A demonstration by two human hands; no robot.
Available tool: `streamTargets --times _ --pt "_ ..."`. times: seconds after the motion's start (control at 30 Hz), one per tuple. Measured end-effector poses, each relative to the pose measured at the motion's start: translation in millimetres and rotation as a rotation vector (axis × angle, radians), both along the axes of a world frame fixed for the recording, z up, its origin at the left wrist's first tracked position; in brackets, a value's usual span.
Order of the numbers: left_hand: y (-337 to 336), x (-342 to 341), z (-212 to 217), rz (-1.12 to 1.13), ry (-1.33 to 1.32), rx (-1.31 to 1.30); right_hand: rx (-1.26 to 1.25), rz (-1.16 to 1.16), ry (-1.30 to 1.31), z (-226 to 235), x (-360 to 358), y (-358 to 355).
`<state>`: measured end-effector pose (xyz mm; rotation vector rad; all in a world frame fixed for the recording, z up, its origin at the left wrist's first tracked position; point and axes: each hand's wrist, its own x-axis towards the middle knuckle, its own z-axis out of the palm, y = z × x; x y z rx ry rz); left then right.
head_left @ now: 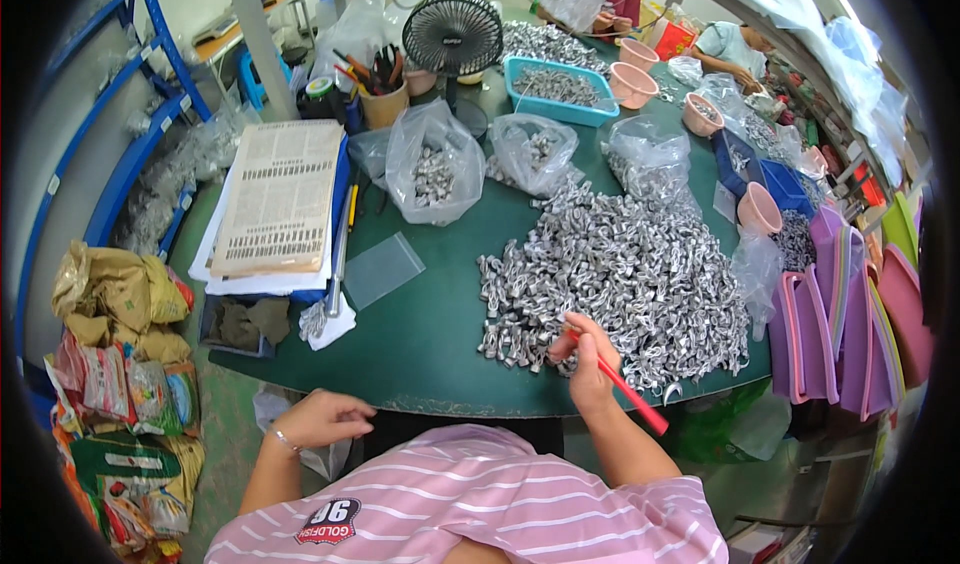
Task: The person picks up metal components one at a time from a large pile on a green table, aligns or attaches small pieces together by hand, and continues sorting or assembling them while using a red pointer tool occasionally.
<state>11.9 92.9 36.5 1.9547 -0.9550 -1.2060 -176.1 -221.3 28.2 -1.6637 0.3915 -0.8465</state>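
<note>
A thin red stick-like tool (637, 401) is gripped in my right hand (589, 366), its long end slanting down to the right; its other end is hidden in my fingers. That hand is at the near edge of a large heap of small silver metal clasps (630, 274), thumb and fingers drawn together. Whether a clasp is pinched there too is too small to tell. My left hand (322, 420), with a bracelet at the wrist, hovers at the table's front edge. Its fingers are loosely extended, with nothing visible in them.
On the green table (430, 314) are plastic bags of metal parts (435, 164), a small fan (453, 34), a stack of papers (280, 199), a flat clear bag (384, 269) and a blue basket (562, 94). Purple bins (800, 334) stand right. Another person's arm (735, 59) shows far right.
</note>
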Motion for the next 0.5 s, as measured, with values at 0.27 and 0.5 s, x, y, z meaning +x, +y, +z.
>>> streamTargets --times 0.27,0.5 --pt "-201 22 43 -0.139 -0.361 -0.661 -0.697 -0.295 0.09 -34 -65 -42" --pt "-380 59 -1 -0.221 -0.386 -0.716 -0.7 -0.158 0.105 -33 -76 -38"
